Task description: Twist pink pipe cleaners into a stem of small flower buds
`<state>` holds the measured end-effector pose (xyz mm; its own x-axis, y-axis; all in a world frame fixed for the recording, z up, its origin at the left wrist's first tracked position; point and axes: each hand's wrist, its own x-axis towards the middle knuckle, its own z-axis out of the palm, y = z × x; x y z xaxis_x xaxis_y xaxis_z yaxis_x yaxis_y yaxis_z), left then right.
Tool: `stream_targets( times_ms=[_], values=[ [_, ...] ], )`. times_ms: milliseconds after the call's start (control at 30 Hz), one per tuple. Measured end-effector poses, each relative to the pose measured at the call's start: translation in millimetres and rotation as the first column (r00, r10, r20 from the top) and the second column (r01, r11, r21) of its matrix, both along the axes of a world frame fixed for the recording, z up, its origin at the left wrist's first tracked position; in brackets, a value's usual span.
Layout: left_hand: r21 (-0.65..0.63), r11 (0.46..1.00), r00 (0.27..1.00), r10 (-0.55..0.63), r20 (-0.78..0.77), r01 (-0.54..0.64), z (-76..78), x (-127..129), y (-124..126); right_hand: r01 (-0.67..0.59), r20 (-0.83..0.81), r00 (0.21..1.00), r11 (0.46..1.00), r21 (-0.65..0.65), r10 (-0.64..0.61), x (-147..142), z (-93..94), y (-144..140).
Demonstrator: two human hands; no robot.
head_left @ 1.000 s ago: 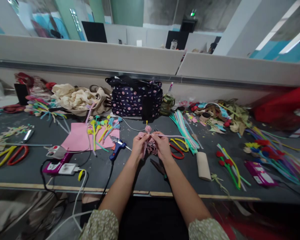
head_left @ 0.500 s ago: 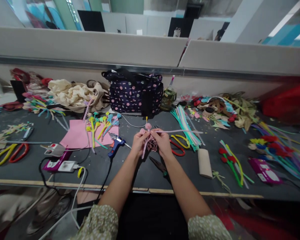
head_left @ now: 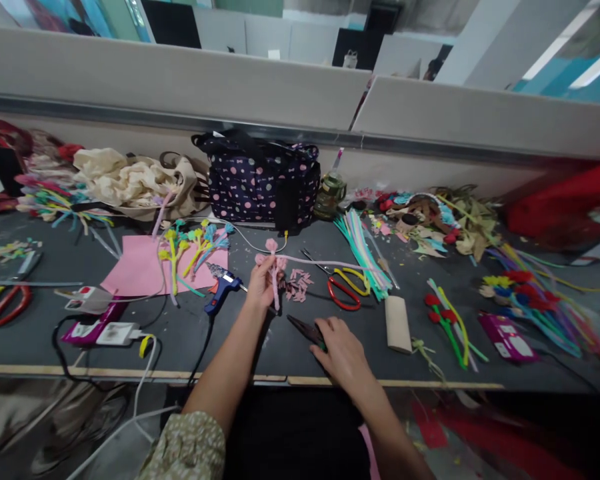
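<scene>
My left hand (head_left: 263, 281) pinches a pink pipe-cleaner flower (head_left: 275, 275), with its stem hanging down and one long pale pink pipe cleaner (head_left: 325, 260) reaching out to the right. Close beside it, a pile of short pink pipe-cleaner pieces (head_left: 297, 285) lies on the table. Lower down, my right hand (head_left: 341, 348) has its thumb and fingers around the handles of a pair of needle-nose pliers (head_left: 304, 328), which lie on the table, jaws toward the upper left. The handles are mostly hidden under the hand.
Scissors (head_left: 347, 290) with red and yellow handles lie right of the pile. A blue glue gun (head_left: 224, 291) with a cord is on the left, by a pink sheet (head_left: 135, 265) holding small flowers. A cardboard roll (head_left: 398, 324) and a patterned bag (head_left: 260, 183) are also there.
My right hand has let go of the pink pipe cleaner and moved down to the pliers. My left hand keeps the flower, and the pink pieces now show. The view has shifted slightly.
</scene>
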<state>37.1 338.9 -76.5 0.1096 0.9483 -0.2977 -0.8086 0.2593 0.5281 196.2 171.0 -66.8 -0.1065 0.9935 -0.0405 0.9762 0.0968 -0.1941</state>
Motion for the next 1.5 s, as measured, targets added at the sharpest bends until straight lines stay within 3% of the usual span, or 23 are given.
stream_targets(
  times_ms=[233,367,467,533,600,667,733,767,833,1033,1367,1500],
  values=[
    [-0.027,0.999,0.999,-0.031,0.011,0.031,3.9,6,0,0.183,0.001,0.983,0.968,0.174,-0.186,31,-25.5,27],
    [-0.013,1.000,1.000,-0.029,-0.012,0.028,3.3,7,-4,0.231,0.048,0.967,0.940,0.251,-0.250,39,-21.0,43],
    [-0.009,1.000,0.997,-0.017,-0.072,0.017,9.7,7,-4,0.281,-0.116,0.959,0.911,0.301,-0.257,31,-4.8,57],
    [-0.025,0.999,0.990,-0.033,-0.136,0.030,18.9,7,-1,0.265,-0.352,0.923,0.917,0.297,-0.153,19,7.2,74],
    [0.010,0.998,0.980,-0.065,-0.191,0.068,29.0,6,5,0.233,-0.657,0.753,0.950,0.208,-0.041,5,16.1,98],
    [0.052,0.992,0.968,-0.099,-0.232,0.114,35.9,5,11,0.203,-0.900,0.435,0.975,0.087,-0.010,-10,20.9,123],
    [0.103,0.986,0.960,-0.103,-0.261,0.134,36.2,3,16,0.155,-0.983,0.184,0.988,0.013,-0.016,-22,22.2,143],
    [0.129,0.982,0.955,-0.100,-0.279,0.141,33.8,2,18,0.148,-0.995,0.098,0.989,-0.014,-0.029,-26,22.0,149],
    [0.145,0.975,0.944,-0.118,-0.307,0.169,25.6,0,18,0.122,-0.999,0.017,0.991,-0.047,-0.050,-30,19.9,156],
    [0.104,0.977,0.924,-0.140,-0.357,0.188,6.3,-3,14,0.158,-0.996,0.019,0.984,-0.088,-0.092,-31,9.6,150],
    [0.092,0.963,0.889,-0.194,-0.414,0.253,6.7,-4,10,0.164,-0.983,-0.064,0.970,-0.182,-0.174,-33,-3.7,150],
    [0.145,0.959,0.879,-0.155,-0.450,0.243,6.8,0,8,0.155,-0.960,-0.136,0.952,-0.264,-0.244,-32,-7.6,151]
  ],
)
